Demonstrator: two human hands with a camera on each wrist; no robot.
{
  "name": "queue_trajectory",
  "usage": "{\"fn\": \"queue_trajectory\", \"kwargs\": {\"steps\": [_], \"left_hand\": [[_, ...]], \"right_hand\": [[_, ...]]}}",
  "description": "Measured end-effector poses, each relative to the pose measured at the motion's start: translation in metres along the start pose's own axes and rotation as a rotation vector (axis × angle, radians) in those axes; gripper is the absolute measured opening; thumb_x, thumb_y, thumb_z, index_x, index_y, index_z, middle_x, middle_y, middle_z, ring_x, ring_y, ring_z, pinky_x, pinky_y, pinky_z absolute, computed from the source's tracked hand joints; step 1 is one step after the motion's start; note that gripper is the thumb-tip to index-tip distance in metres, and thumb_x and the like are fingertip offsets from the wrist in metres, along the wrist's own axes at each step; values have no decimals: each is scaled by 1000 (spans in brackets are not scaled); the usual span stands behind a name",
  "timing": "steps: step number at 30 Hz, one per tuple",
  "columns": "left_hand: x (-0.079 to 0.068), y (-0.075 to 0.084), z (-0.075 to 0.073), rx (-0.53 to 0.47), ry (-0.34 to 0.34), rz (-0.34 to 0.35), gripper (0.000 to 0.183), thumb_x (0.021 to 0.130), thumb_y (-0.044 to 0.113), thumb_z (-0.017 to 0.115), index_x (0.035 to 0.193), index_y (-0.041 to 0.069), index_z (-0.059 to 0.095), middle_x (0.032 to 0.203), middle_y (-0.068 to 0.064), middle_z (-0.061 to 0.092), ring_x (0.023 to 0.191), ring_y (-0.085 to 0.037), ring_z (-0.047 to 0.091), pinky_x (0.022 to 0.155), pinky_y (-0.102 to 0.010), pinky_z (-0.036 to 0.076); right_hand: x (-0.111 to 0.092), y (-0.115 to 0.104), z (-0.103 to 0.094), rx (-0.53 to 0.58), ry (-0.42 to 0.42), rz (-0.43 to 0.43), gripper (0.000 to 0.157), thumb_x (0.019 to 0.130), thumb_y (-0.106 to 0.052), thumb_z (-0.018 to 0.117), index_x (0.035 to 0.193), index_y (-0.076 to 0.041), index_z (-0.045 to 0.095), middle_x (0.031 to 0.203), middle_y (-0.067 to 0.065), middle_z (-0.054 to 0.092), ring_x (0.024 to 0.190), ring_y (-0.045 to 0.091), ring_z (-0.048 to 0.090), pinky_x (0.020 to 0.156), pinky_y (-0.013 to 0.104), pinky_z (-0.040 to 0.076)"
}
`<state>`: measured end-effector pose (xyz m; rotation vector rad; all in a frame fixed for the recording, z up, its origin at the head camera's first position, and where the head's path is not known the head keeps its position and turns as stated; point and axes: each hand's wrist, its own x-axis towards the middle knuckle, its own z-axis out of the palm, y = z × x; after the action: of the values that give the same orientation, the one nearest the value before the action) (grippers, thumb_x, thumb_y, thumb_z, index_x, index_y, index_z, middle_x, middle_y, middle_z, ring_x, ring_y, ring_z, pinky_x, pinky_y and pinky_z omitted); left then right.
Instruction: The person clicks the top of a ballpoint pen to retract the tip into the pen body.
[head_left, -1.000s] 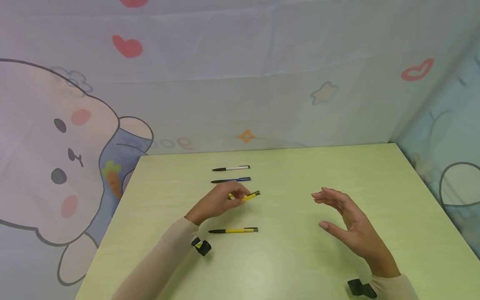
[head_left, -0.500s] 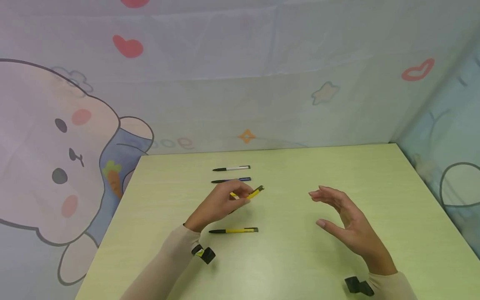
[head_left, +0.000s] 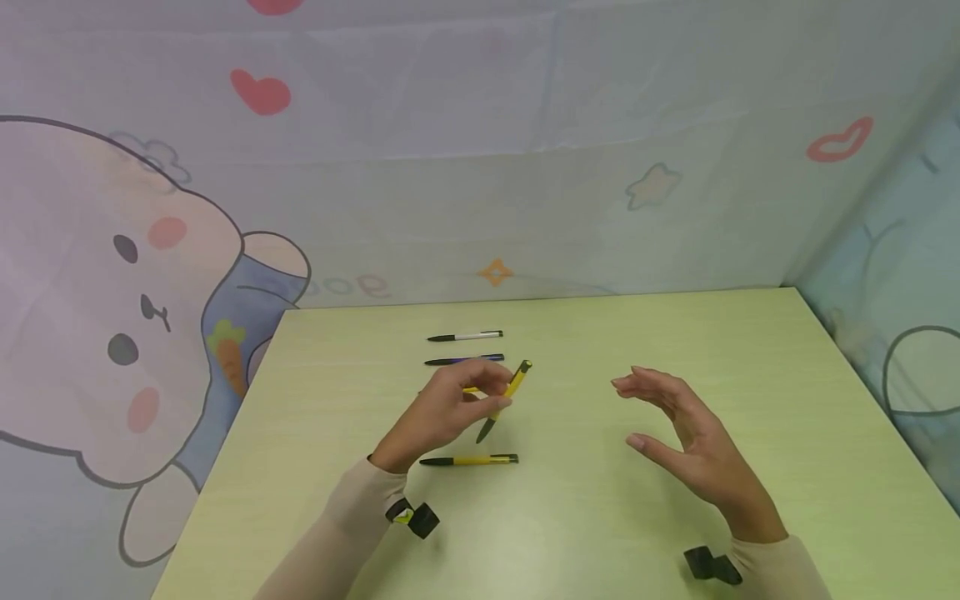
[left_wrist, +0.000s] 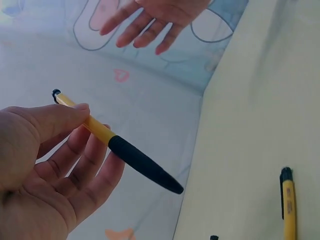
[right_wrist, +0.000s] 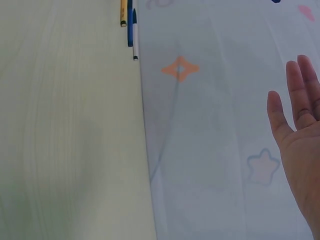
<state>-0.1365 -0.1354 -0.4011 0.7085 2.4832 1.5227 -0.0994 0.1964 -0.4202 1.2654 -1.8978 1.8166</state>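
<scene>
My left hand [head_left: 442, 408] pinches a yellow pen [head_left: 516, 382] between thumb and fingers, above the table. The pen leans steeply, its black grip end pointing down; in the left wrist view its yellow barrel [left_wrist: 102, 131] shows between the fingertips. Just past the hand a blue pen [head_left: 465, 360] and a white pen [head_left: 467, 336] lie side by side. Another yellow pen [head_left: 470, 389] is mostly hidden behind the left hand. Nearer lies one more yellow pen [head_left: 476, 460]. My right hand [head_left: 693, 442] hovers at the right, thumb and fingers apart, holding nothing.
The pale yellow-green table [head_left: 600, 517] meets a printed cloth backdrop [head_left: 570, 167] at its far edge, with another cloth [head_left: 907, 275] along the right. Each wrist carries a small black camera, such as the left one [head_left: 423, 521].
The yellow pen in the left hand has lifted and turned from nearly flat to steep, its black grip end swinging down. My right hand has drifted slightly left and away from me.
</scene>
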Motion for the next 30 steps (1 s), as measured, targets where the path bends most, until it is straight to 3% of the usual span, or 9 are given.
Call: {"fn": "queue_trajectory", "kwargs": {"steps": [13,24,30], "left_hand": [[-7,18,3,-99,16,5,20,94,13,74,114,17,70,105,0,69,96,-16,67,81,-33,61],[-13,27,7,-186,19,25,22,95,15,74,116,10,68,108,-4,68,98,-19,68,81,-37,61],[-13,28,13,-251,35,51,22,94,12,74,114,12,68,106,-4,68,96,-21,69,78,-38,62]], "right_hand": [[7,-1,3,3,3,-5,77,74,32,62,144,22,31,134,35,51,132,29,53,117,32,37],[15,-2,0,2,-8,-36,76,75,30,65,143,22,31,134,34,52,132,29,52,117,32,37],[17,-3,0,5,-13,-29,78,74,30,66,143,22,31,135,32,51,133,29,52,117,32,36]]}}
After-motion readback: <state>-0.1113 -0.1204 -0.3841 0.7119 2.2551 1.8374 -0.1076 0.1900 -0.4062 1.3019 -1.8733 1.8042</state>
